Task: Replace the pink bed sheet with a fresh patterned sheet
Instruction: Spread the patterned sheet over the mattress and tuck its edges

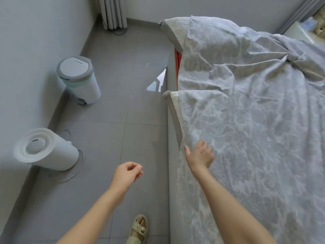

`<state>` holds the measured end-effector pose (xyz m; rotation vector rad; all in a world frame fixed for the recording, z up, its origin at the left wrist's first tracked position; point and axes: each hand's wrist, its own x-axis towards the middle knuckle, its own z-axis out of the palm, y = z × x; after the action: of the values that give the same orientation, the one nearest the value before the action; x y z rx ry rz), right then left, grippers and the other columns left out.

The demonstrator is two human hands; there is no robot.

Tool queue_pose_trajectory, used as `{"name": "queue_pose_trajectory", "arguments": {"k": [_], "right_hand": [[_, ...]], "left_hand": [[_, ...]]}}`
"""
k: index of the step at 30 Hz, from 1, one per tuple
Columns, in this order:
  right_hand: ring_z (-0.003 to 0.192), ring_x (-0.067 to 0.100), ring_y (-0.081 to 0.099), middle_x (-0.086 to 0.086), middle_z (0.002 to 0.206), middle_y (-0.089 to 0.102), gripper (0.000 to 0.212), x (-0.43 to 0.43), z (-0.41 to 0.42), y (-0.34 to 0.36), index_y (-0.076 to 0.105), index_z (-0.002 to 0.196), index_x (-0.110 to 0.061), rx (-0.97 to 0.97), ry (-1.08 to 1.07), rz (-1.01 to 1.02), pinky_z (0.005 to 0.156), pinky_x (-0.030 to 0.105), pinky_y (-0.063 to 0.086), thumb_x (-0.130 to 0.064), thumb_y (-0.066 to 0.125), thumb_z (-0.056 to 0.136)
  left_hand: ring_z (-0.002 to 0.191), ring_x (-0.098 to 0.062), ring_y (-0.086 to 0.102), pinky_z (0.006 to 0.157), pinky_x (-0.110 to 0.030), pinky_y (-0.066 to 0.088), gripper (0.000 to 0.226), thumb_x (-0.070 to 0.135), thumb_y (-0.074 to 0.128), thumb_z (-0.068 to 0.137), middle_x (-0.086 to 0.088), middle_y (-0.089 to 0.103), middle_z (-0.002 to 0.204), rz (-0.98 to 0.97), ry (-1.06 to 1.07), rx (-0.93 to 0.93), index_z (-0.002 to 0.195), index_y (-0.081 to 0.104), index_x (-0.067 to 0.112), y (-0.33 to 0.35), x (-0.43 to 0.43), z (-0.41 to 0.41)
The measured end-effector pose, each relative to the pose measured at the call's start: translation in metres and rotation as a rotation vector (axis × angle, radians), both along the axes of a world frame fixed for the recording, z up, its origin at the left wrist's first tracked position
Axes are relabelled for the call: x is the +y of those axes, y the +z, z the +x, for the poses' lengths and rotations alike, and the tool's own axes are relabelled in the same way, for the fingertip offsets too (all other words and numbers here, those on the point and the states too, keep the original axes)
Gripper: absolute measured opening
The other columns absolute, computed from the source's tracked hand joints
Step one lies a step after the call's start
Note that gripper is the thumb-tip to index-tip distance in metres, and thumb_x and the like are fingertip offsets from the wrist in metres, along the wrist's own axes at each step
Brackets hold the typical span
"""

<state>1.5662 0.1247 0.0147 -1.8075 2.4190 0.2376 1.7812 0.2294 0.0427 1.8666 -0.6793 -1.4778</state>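
Home bedroom: bed (173, 155) under patterned sheet (255, 129), curtain (112, 12), pedal bin (78, 79), tiled floor (112, 106).

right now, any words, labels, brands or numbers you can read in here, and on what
No text can be read.
pedal bin: faint marks on its lid and rim, too small and blurred to read.
white canister: a dark curved mark on top, too small to tell.
patterned sheet: floral pattern only, no lettering.

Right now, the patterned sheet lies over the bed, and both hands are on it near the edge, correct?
Not quite. Only the right hand is on the patterned sheet near its edge. The left hand hangs over the floor, fingers loosely curled, holding nothing. The head view shows it.
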Motion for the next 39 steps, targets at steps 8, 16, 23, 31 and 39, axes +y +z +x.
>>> {"name": "queue_pose_trajectory", "arguments": {"k": [8,16,23,31,39], "right_hand": [[0.11,0.025,0.05,0.012,0.13,0.047,0.089,-0.138,0.007,-0.041,0.022,0.145,-0.003,0.194,-0.014,0.058,0.087,0.033,0.042,-0.065,0.048,0.085],[0.064,0.033,0.057,0.018,0.068,0.058,0.01,-0.181,-0.068,-0.028,0.058,0.074,0.002,-0.278,-0.716,-0.169,0.055,0.026,0.032,-0.006,0.057,0.08],[0.123,0.035,0.046,0.016,0.137,0.049,0.075,-0.214,-0.094,-0.023,0.03,0.145,-0.012,-0.053,-0.635,0.064,0.097,0.042,0.036,-0.057,0.049,0.088],[0.087,0.03,0.06,0.011,0.096,0.065,0.02,-0.229,-0.101,-0.024,0.057,0.104,-0.005,0.079,-0.593,0.142,0.067,0.031,0.033,-0.002,0.044,0.088],[0.085,0.027,0.061,0.008,0.098,0.067,0.025,-0.22,-0.097,0.026,0.063,0.093,-0.013,-0.032,-0.603,0.11,0.062,0.027,0.032,-0.001,0.042,0.088]], "left_hand": [[0.063,-0.016,0.052,0.064,-0.027,0.041,0.026,0.012,0.059,0.09,-0.002,0.061,0.065,-0.033,-0.132,-0.014,0.065,0.06,0.011,-0.058,-0.178,-0.031],[0.103,-0.024,0.058,0.086,-0.03,0.044,0.032,0.034,0.06,0.09,-0.006,0.063,0.104,0.068,-0.296,-0.184,0.106,0.06,0.006,-0.102,-0.348,-0.078],[0.106,-0.025,0.061,0.088,-0.037,0.05,0.088,0.052,0.083,0.06,-0.005,0.061,0.12,0.368,-0.028,0.27,0.124,0.05,0.001,-0.139,-0.438,-0.098],[0.068,-0.011,0.065,0.063,-0.026,0.054,0.014,0.02,0.073,0.081,-0.001,0.068,0.075,-0.09,-0.108,0.2,0.072,0.066,0.012,-0.061,-0.448,-0.112],[0.054,0.002,0.056,0.055,-0.019,0.047,0.028,0.027,0.075,0.08,0.009,0.058,0.064,-0.405,0.0,-0.034,0.061,0.056,0.019,0.068,-0.481,-0.087]]}}
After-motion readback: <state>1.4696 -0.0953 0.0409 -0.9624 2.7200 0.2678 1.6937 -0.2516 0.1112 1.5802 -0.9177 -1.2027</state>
